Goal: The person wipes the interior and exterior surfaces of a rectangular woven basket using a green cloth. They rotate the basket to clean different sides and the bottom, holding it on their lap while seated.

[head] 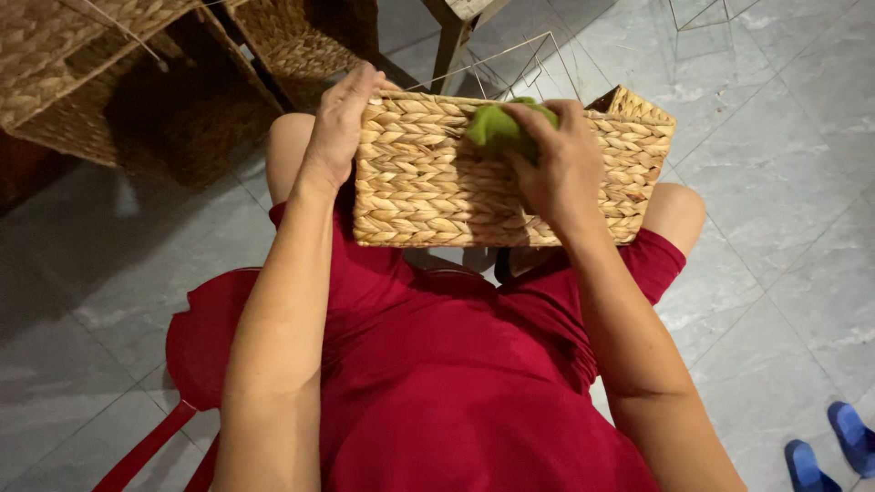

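Your left hand (339, 123) is gripping the basket's (428, 187) corner — your right hand (558, 169) is pressing a green cloth (497, 128) against its side.

I see no pkgs, labels, signs or screens in this view.
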